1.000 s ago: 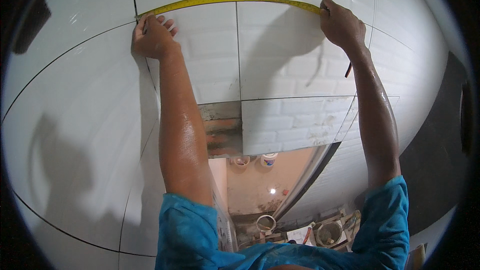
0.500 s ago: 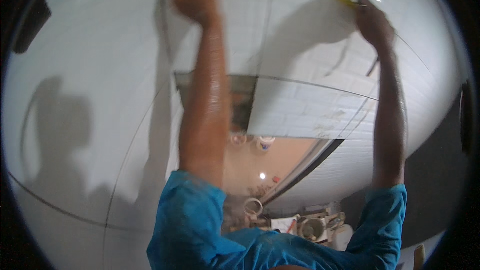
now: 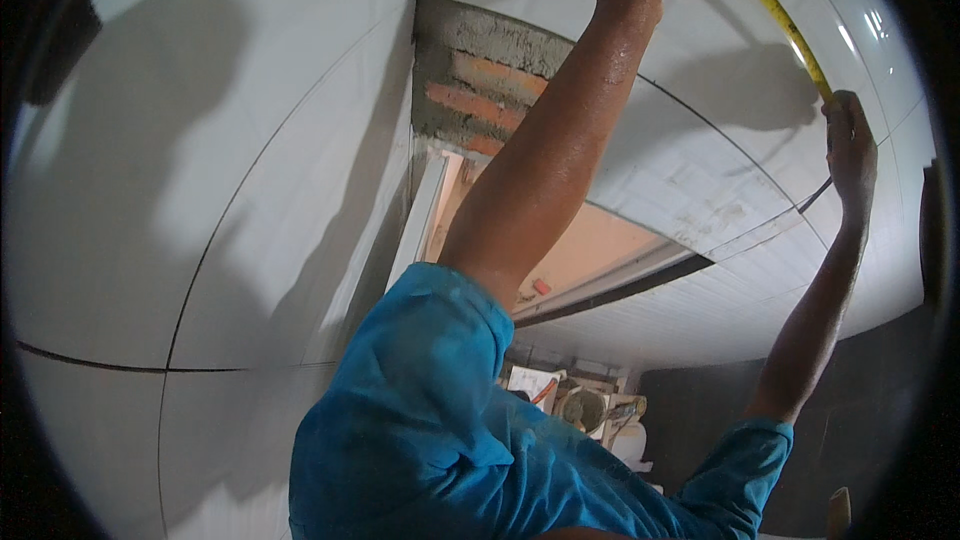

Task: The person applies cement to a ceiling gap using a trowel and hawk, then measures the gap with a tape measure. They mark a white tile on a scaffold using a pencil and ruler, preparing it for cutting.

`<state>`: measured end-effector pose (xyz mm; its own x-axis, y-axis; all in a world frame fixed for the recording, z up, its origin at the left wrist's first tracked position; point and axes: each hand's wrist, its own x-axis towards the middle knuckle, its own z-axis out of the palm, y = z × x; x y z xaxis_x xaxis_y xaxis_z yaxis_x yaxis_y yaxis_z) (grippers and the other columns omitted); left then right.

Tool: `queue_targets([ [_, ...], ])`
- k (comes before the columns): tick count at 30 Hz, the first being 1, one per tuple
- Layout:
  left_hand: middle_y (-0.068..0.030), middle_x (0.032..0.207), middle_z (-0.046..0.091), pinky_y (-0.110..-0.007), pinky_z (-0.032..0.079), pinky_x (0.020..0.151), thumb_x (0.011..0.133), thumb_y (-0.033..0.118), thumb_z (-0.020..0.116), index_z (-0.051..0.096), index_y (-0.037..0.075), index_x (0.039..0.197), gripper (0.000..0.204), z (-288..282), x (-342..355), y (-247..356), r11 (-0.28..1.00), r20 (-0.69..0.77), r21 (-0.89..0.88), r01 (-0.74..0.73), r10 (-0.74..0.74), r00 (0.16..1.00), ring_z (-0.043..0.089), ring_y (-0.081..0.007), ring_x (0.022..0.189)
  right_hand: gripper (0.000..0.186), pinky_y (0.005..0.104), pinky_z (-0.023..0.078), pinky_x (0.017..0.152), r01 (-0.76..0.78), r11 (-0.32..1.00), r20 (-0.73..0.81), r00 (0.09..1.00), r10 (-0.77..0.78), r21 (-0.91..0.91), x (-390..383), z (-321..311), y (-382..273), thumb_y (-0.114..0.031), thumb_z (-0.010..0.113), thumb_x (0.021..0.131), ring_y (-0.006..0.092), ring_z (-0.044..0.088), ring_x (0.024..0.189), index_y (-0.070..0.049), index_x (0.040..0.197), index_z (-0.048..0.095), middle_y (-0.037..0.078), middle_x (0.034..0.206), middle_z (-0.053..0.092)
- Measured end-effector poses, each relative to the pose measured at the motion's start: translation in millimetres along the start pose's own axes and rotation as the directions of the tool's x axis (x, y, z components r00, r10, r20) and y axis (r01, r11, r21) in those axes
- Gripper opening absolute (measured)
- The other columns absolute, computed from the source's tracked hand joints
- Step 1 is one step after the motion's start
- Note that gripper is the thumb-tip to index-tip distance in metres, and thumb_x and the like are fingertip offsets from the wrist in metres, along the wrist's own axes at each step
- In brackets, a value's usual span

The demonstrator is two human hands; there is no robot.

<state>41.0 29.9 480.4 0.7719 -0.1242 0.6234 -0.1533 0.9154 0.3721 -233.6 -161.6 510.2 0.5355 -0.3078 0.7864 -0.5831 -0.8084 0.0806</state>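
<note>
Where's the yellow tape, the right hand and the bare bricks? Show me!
Yellow tape [image 3: 775, 7]: head view, middle of its visible strip.
Right hand [image 3: 851, 145]: head view, middle of the hand.
Bare bricks [image 3: 472, 104]: head view, face of one orange brick.

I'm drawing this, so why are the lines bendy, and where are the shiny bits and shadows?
Head view: the fisheye lens bends the tile lines; head view: bright glare streaks the tiles right of the yellow tape; head view: a shadow lies beside the right hand, bigger ones darken the left wall.
</note>
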Motion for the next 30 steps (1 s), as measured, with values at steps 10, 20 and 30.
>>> queue_targets([
  [10,-0.0101,0.095,0.064,-0.03,0.057,0.066,0.093,0.031,0.064,0.059,0.0,0.11,0.035,-177,-176,-43,0.842,-0.265,0.093,0.532,-0.494,0.828,0.065,-0.018,0.083,0.016,0.0481,0.048,0.078,-0.18,0.982,0.492,0.851,0.186,-0.06,-208,77,-55,-0.025,0.045,0.098,0.0372,0.061,0.097,-0.014,0.104,0.054,0.014,0.1,0.063],
  [20,-0.0185,0.127,0.05,-0.047,0.051,0.095,0.092,0.034,0.065,0.038,0.002,0.135,0.06,-275,-204,-91,0.795,-0.476,-0.022,0.606,-0.541,0.693,0.054,-0.0353,0.118,0.017,0.049,0.047,0.08,-0.084,0.993,0.49,0.864,0.117,-0.089,-254,154,-75,-0.023,0.051,0.092,0.0293,0.062,0.1,-0.016,0.106,0.056,0.006,0.102,0.064],
  [30,-0.0055,0.107,0.058,-0.036,0.051,0.079,0.087,0.028,0.072,0.052,0.009,0.117,0.041,-302,-186,-96,0.822,-0.601,-0.048,0.568,-0.478,0.641,0.056,-0.0206,0.091,0.023,0.0566,0.046,0.084,-0.105,0.987,0.576,0.802,0.158,-0.125,-243,181,-89,-0.026,0.05,0.091,0.026,0.062,0.103,-0.016,0.112,0.055,0.003,0.107,0.064],
])
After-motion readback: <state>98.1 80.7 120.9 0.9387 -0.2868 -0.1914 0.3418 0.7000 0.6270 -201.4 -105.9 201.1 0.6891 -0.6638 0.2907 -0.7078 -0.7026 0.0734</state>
